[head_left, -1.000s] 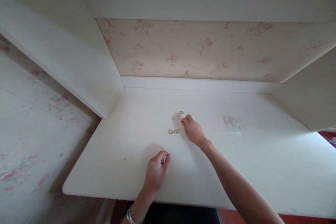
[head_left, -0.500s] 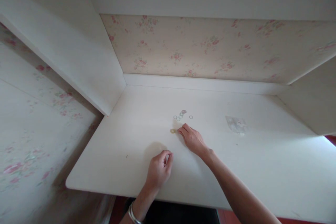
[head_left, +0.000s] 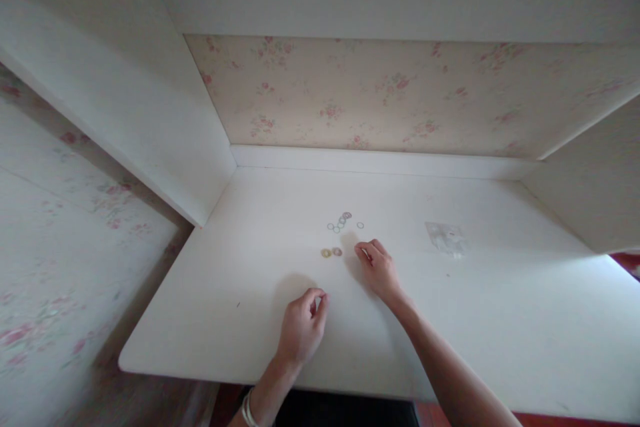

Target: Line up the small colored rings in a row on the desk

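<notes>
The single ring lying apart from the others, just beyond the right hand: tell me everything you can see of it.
The single ring is small, thin and pale grey-green, roughly round, with an open middle through which the white desk shows. It lies flat on the desk, right of the cluster of rings and clearly apart from it. The right hand is nearer the camera and does not touch it; only the desk appears to. Its material is too small to tell.

Soft, rather dim light, seemingly from the right, faint shadows to the left of the bare left hand (head_left: 303, 325) and the bare right hand (head_left: 379, 271), top corners darker, edges stretched, details blurred in the crumpled clear plastic bag (head_left: 447, 239).
</notes>
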`<state>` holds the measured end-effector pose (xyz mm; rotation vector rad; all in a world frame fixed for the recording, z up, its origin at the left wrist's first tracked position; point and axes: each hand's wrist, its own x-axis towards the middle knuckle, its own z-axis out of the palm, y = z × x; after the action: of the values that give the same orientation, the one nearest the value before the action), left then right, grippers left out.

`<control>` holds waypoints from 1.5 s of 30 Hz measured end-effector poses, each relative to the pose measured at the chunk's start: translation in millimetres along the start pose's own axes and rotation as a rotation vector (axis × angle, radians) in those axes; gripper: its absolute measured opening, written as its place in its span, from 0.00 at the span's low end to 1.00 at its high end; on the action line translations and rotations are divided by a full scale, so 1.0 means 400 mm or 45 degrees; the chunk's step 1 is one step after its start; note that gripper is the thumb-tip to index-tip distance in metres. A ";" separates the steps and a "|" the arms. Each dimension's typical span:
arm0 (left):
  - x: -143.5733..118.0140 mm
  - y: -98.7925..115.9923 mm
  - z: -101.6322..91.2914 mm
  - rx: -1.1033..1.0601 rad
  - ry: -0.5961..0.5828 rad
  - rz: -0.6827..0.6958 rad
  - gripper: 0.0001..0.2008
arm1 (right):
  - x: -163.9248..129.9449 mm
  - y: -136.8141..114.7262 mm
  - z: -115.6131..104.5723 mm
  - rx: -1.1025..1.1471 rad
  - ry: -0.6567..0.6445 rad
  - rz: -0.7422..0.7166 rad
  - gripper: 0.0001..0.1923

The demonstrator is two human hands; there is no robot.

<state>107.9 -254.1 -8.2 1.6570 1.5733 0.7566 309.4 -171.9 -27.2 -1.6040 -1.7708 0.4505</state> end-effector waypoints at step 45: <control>0.481 0.030 -0.018 0.412 0.048 0.290 0.12 | -0.053 0.030 -0.043 0.198 0.125 0.231 0.19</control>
<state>125.2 -62.1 -5.9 2.0945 1.6154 0.6752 329.8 -193.6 -28.6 -1.6532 -1.4867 0.5701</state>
